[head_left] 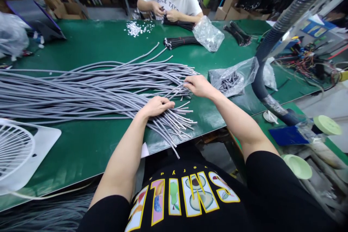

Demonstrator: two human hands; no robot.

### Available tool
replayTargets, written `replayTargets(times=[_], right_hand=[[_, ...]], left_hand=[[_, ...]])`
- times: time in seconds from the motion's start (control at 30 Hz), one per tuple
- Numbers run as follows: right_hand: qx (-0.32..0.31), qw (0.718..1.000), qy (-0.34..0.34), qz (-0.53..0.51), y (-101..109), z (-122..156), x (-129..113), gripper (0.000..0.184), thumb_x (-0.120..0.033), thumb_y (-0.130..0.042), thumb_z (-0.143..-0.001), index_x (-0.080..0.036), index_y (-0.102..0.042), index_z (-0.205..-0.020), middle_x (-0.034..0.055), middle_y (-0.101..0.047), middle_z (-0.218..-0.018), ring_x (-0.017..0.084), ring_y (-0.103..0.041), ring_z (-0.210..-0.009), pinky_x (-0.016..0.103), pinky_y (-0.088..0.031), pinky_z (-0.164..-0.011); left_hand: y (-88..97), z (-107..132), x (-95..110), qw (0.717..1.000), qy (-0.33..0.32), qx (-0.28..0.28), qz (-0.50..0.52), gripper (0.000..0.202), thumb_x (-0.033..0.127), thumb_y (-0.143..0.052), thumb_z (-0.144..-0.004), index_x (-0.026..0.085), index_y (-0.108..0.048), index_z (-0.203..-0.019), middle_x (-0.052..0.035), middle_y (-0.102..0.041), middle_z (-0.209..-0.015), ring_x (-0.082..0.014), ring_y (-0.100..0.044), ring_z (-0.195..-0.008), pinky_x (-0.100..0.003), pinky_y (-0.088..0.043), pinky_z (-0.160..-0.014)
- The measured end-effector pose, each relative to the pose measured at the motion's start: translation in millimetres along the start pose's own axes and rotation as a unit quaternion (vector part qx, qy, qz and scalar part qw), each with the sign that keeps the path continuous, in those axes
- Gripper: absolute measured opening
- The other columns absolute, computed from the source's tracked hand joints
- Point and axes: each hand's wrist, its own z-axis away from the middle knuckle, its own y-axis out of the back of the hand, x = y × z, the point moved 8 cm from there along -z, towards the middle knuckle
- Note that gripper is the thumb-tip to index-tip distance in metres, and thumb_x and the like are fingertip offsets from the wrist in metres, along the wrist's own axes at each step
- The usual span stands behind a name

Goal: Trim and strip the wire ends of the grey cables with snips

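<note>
A long spread of grey cables (103, 92) lies across the green table, with silvery stripped ends (178, 119) towards the right. My left hand (157, 106) lies over the front group of cables near these ends, its fingers closed round some of them. Further right, my right hand (200, 85) pinches a grey cable near its end between thumb and fingers. Its fingertips partly hide that end. Beside my right hand sits a clear plastic bag (231, 79) with short dark pieces inside.
Across the green table (89, 40) a person (170, 1) in a white shirt handles black cables. White bits (138, 28) and bundled black wires (181, 42) lie there. A white fan (27, 152) stands at left; a flexible duct hose (272, 47) rises at right.
</note>
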Motion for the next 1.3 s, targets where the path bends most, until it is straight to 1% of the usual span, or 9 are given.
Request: replayTargets(times=[0.1, 0.2, 0.3, 0.47, 0.7, 0.97, 1.07, 1.23, 1.3], right_hand=[[0.023, 0.999, 0.014, 0.041, 15, 5, -28, 0.025, -0.027, -0.044, -0.093, -0.013, -0.064, -0.096, 0.0090, -0.068, -0.092, 0.019, -0.057, -0.082, 0.028, -0.031, -0.067], [0.010, 0.997, 0.027, 0.077, 14, 24, -54, 0.027, -0.027, -0.040, -0.095, -0.012, -0.062, -0.101, 0.0107, -0.067, -0.095, 0.020, -0.057, -0.080, 0.028, -0.028, -0.063], [-0.011, 0.994, 0.052, 0.092, 8, 44, -70, 0.027, -0.025, -0.038, -0.096, -0.012, -0.060, -0.103, 0.0109, -0.065, -0.094, 0.019, -0.056, -0.079, 0.028, -0.026, -0.061], [-0.022, 0.990, 0.037, 0.131, 3, 63, -59, 0.030, -0.028, -0.036, -0.097, -0.013, -0.062, -0.098, 0.0113, -0.064, -0.089, 0.020, -0.054, -0.082, 0.030, -0.027, -0.063], [-0.087, 0.975, 0.099, 0.179, -18, 76, -66, 0.038, -0.027, -0.032, -0.096, -0.010, -0.065, -0.087, 0.0153, -0.064, -0.088, 0.024, -0.057, -0.081, 0.034, -0.029, -0.065], [-0.112, 0.983, 0.108, 0.097, -23, 86, -99, 0.038, -0.029, -0.033, -0.095, -0.012, -0.065, -0.085, 0.0120, -0.065, -0.081, 0.020, -0.058, -0.071, 0.031, -0.025, -0.058], [-0.110, 0.989, 0.092, 0.044, -13, 102, -109, 0.035, -0.031, -0.037, -0.094, -0.015, -0.064, -0.078, 0.0079, -0.064, -0.074, 0.017, -0.054, -0.063, 0.030, -0.023, -0.055], [-0.089, 0.936, 0.327, -0.100, 27, 146, -161, 0.037, -0.036, -0.039, -0.094, -0.021, -0.059, -0.067, 0.0018, -0.055, -0.062, 0.014, -0.043, -0.056, 0.029, -0.027, -0.056], [-0.009, 0.976, 0.215, -0.022, 38, 127, -130, 0.038, -0.034, -0.038, -0.096, -0.020, -0.061, -0.069, 0.0042, -0.056, -0.066, 0.015, -0.045, -0.062, 0.030, -0.027, -0.060]], left_hand=[[20.1, 0, -9, 0.980, 0.008, 0.197, 0.014, 0.035, 0.050, -0.065, -0.073, 0.017, -0.060, -0.081, -0.0026, -0.062, -0.083, -0.0174, -0.057, -0.077, -0.028, -0.044, -0.068], [22.3, -1, -3, 0.963, -0.013, 0.262, -0.065, 0.049, 0.041, -0.078, -0.062, 0.019, -0.056, -0.099, -0.0063, -0.061, -0.106, -0.0230, -0.055, -0.100, -0.034, -0.044, -0.084], [12.9, -9, 6, 0.967, -0.015, 0.217, -0.129, 0.047, 0.038, -0.072, -0.070, 0.021, -0.056, -0.111, -0.0067, -0.063, -0.114, -0.0239, -0.056, -0.106, -0.035, -0.040, -0.091], [-17.3, -20, 8, 0.972, 0.032, 0.046, -0.228, 0.035, 0.046, -0.043, -0.089, 0.022, -0.067, -0.082, -0.0059, -0.071, -0.082, -0.0232, -0.064, -0.082, -0.030, -0.041, -0.070], [-18.5, -21, 4, 0.944, 0.127, 0.047, -0.302, 0.054, 0.063, -0.036, -0.087, 0.024, -0.071, -0.078, -0.0100, -0.072, -0.085, -0.0263, -0.066, -0.084, -0.031, -0.043, -0.068], [-19.1, -17, 12, 0.936, 0.109, 0.047, -0.331, 0.063, 0.053, -0.020, -0.095, 0.019, -0.073, -0.091, -0.0140, -0.072, -0.091, -0.0303, -0.067, -0.089, -0.036, -0.046, -0.073], [-18.4, -17, 13, 0.938, 0.109, 0.051, -0.325, 0.063, 0.052, -0.018, -0.095, 0.020, -0.073, -0.092, -0.0130, -0.073, -0.093, -0.0290, -0.067, -0.091, -0.035, -0.047, -0.076], [-17.5, -25, 3, 0.942, 0.144, 0.034, -0.300, 0.066, 0.055, -0.017, -0.095, 0.021, -0.073, -0.097, -0.0138, -0.072, -0.099, -0.0291, -0.066, -0.096, -0.035, -0.047, -0.079], [-17.3, -26, 2, 0.945, 0.143, 0.035, -0.293, 0.067, 0.057, -0.018, -0.094, 0.021, -0.074, -0.098, -0.0141, -0.072, -0.099, -0.0298, -0.066, -0.096, -0.036, -0.047, -0.080]])
